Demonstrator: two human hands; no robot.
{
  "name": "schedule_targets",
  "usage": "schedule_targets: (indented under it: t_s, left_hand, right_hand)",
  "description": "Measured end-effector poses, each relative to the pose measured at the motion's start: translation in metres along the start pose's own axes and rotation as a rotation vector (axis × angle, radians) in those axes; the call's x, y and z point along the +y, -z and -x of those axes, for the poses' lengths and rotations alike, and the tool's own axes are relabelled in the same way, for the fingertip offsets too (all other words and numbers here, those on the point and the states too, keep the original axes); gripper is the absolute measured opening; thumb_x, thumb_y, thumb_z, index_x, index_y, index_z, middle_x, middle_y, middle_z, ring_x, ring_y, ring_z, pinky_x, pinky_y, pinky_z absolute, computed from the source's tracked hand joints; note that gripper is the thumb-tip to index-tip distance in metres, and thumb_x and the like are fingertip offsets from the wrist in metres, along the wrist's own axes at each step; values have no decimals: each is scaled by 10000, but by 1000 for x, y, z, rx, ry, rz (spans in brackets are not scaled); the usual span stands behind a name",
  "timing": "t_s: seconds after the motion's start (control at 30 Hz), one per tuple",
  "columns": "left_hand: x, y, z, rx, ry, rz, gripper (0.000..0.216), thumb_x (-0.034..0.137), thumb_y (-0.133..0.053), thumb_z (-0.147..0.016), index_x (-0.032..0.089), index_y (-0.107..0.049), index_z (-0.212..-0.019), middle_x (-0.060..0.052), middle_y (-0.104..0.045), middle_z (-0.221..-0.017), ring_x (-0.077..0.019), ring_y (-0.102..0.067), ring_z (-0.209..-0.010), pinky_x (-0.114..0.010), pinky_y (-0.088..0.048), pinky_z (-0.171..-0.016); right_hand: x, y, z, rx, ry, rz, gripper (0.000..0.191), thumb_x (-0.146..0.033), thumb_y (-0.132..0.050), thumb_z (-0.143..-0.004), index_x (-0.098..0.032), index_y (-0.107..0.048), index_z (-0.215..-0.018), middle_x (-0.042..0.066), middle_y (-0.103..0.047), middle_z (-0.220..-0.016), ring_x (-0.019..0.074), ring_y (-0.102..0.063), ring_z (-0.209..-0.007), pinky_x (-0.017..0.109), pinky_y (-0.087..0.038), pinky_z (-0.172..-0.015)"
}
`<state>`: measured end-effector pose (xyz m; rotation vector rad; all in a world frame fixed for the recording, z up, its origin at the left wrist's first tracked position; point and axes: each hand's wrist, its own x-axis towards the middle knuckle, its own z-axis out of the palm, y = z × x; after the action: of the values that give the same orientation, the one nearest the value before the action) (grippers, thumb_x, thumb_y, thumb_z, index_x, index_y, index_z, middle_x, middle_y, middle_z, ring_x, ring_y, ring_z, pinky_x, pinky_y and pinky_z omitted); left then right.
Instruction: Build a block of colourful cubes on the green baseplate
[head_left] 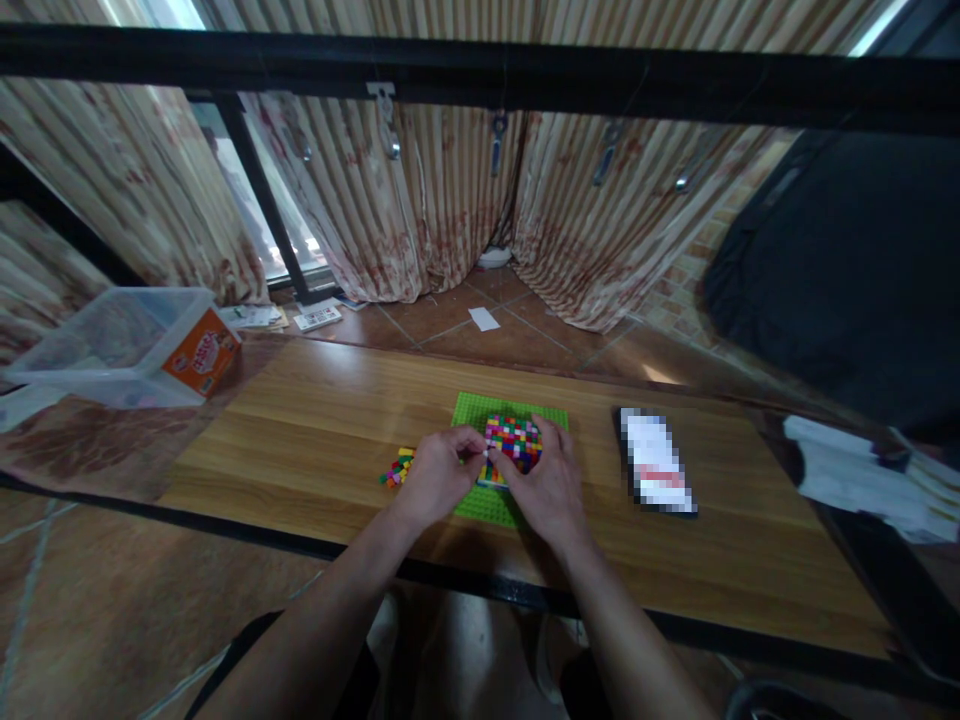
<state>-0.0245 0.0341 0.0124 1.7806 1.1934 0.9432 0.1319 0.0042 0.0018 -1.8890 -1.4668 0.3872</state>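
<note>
A green baseplate lies on the wooden table, with a block of many small multicoloured bricks built on it. My left hand is at the block's left edge, fingers pinched together on a small piece I cannot make out. My right hand rests curled against the block's right and near side, fingers pressing on it. A small heap of loose coloured bricks lies just left of my left hand.
A phone lies flat to the right of the baseplate. A clear plastic tub with an orange label stands at the far left. Papers lie at the right edge. Curtains hang behind; a black bar crosses overhead.
</note>
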Motion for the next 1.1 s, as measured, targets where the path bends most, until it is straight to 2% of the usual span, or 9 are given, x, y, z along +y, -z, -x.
schedule_targets:
  t_s: [0.57, 0.7, 0.8, 0.93, 1.0, 1.1]
  left_hand:
    - [-1, 1, -4, 17, 88, 166, 68, 140, -646, -726, 157, -690, -678, 1, -691, -658, -116, -614, -617, -217, -475, -608]
    - [-5, 5, -6, -26, 107, 208, 29, 151, -675, -704, 154, -689, -678, 8, -677, -650, -108, -600, -612, -213, -471, -608]
    - [-6, 7, -7, -58, 156, 284, 33, 164, -694, -694, 151, -698, -724, 5, -685, -682, -107, -608, -631, -218, -486, -632]
    - [-6, 3, -10, 3, 247, 402, 97, 249, -654, -757, 157, -685, -765, 6, -668, -676, -112, -616, -628, -237, -512, -649]
    - [-7, -1, -11, 10, 265, 390, 142, 291, -637, -777, 159, -669, -736, 17, -633, -632, -106, -587, -588, -228, -500, -610]
    - [-10, -6, -12, 6, 256, 313, 153, 294, -652, -762, 158, -656, -693, 27, -591, -581, -98, -530, -543, -208, -448, -531]
  right_hand:
    - [-7, -1, 1, 19, -30, 5, 746, -575, -657, -740, -175, -493, -1348, 179, -499, -1359, 357, -503, -1242, 535, -402, -1019]
    - [-1, -2, 0, 18, -10, -26, 772, -617, -653, -734, -181, -494, -1351, 180, -499, -1366, 351, -497, -1249, 539, -388, -1032]
    - [7, 0, -3, 3, -9, -135, 753, -650, -578, -790, -168, -487, -1362, 182, -519, -1360, 329, -495, -1262, 514, -381, -1048]
    - [14, 5, -9, 42, -132, -288, 685, -643, -449, -872, -150, -506, -1345, 179, -573, -1326, 300, -548, -1209, 480, -400, -1034]
    - [15, 5, -11, 48, -159, -287, 679, -639, -429, -881, -136, -526, -1326, 187, -583, -1319, 304, -554, -1200, 485, -395, -1037]
    - [12, 4, -11, 31, -120, -245, 683, -617, -409, -895, -108, -518, -1337, 209, -555, -1361, 319, -516, -1256, 498, -358, -1069]
